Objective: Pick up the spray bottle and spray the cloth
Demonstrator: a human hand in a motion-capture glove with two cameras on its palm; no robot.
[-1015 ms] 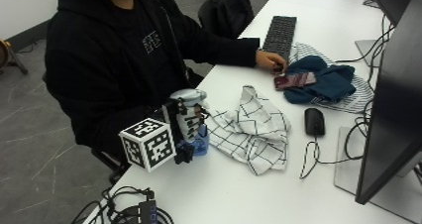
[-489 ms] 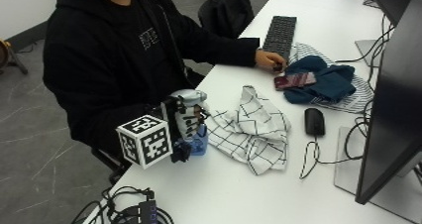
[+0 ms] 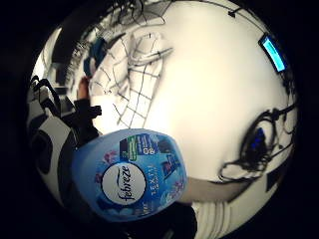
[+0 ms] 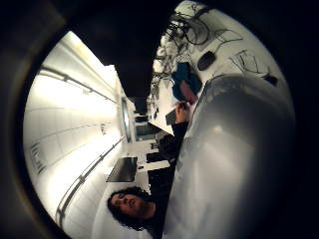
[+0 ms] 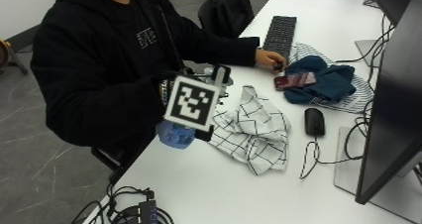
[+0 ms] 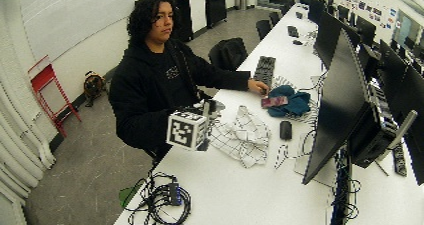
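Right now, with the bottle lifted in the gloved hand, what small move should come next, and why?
Probably turn the bottle's nozzle toward the cloth and bring it a little nearer before squeezing. The right hand holds the bottle off the table, beside the cloth's near edge, not over it. The checked cloth lies crumpled next to a mouse, so aiming at its middle seems safer.

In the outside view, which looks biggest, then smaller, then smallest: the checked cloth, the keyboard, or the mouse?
1. Checked cloth
2. Keyboard, though it lies farther from the camera, so this is unsure
3. Mouse
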